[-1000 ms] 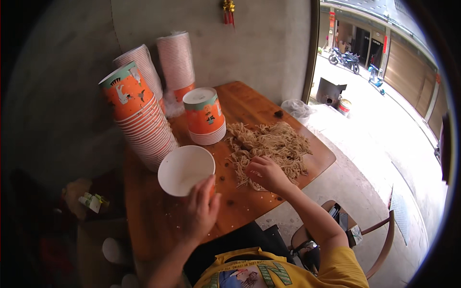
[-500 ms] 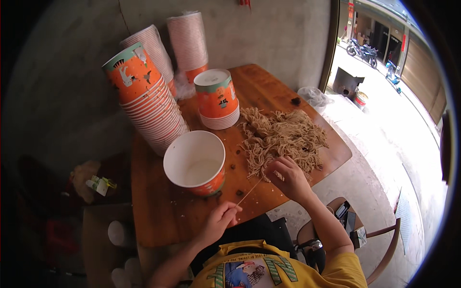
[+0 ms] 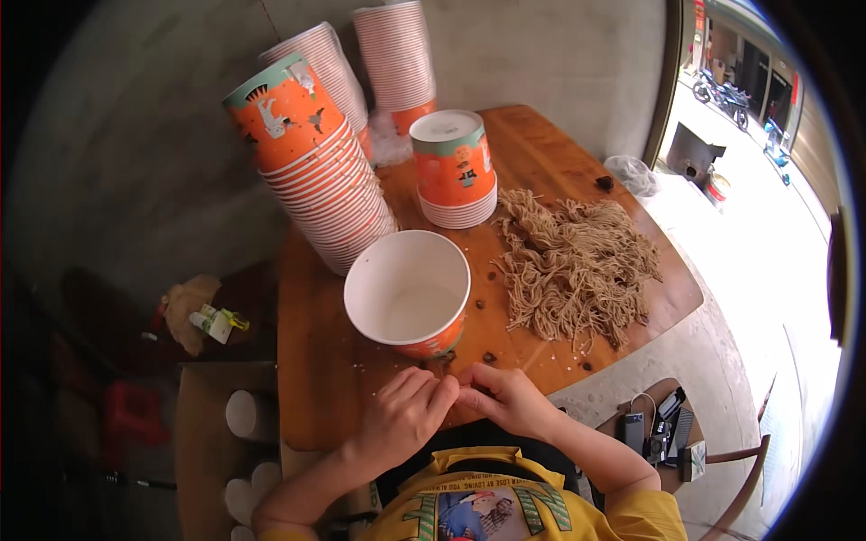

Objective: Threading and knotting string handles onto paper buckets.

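Noodles, a loose heap of thin tan dried strands [image 3: 577, 266], sprawl across the right half of the round wooden table [image 3: 316, 379], just right of the open white-lined orange paper bowl [image 3: 408, 293] standing upright in front of me. My left hand [image 3: 401, 419] and my right hand [image 3: 505, 401] meet at the near table edge, fingertips touching each other, both sets of fingers curled in and pinched together; whether anything sits between them I cannot tell, it is too small to see. The bowl is just beyond my knuckles, not touched. Behind it leans a tilted stack of orange paper bowls [image 3: 311, 167], a short upside-down stack of the same bowls [image 3: 454, 167] beside it, and two taller stacks [image 3: 397, 59] against the wall. Dark crumbs dot the wood near my fingers.
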{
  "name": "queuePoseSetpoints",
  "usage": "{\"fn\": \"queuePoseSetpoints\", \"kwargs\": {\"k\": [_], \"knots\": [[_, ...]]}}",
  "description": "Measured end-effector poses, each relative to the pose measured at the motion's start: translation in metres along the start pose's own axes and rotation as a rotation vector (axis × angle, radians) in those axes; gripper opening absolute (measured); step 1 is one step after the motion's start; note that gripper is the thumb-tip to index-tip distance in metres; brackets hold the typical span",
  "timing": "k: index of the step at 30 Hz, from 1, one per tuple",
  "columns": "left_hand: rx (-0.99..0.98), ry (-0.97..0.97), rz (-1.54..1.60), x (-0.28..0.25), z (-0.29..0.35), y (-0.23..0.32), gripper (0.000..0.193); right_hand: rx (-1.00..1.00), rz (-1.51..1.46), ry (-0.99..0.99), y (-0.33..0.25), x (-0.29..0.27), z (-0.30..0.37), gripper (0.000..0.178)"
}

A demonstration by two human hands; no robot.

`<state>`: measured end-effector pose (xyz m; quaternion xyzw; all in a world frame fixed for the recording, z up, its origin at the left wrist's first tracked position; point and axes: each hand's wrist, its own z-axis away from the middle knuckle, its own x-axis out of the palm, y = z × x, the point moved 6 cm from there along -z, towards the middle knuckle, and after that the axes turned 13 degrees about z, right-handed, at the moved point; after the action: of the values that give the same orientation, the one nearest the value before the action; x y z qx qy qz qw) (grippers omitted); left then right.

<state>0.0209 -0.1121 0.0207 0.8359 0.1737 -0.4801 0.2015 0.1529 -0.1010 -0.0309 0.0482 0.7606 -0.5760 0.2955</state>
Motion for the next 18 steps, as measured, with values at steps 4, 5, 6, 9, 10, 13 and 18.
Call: {"fn": "queuePoseSetpoints", "kwargs": {"k": [4,5,6,9,10,13,18], "knots": [[-0.041,0.029,0.189,-0.002,0.005,-0.004,0.016,0.128,-0.132,-0.01,0.008,0.005,0.0,0.019],[-0.03,0.029,0.219,-0.001,0.004,-0.006,0.016,0.131,-0.133,-0.007,0.01,0.005,0.0,0.019],[-0.028,0.026,0.222,-0.002,0.002,-0.007,0.016,0.167,-0.168,0.002,0.013,0.006,0.001,0.017],[-0.004,0.03,0.184,-0.006,-0.005,-0.005,0.02,0.222,-0.311,0.054,0.018,0.005,0.002,0.014],[0.021,0.023,0.14,-0.006,-0.006,-0.006,0.021,0.234,-0.418,0.092,0.019,0.004,0.002,0.012],[0.048,0.015,0.096,-0.008,-0.012,-0.009,0.02,0.081,-0.265,0.195,0.01,-0.01,-0.006,0.01],[-0.068,0.129,0.089,-0.024,-0.027,-0.029,0.027,0.204,-0.478,0.351,0.025,-0.014,-0.015,0.007]]}}
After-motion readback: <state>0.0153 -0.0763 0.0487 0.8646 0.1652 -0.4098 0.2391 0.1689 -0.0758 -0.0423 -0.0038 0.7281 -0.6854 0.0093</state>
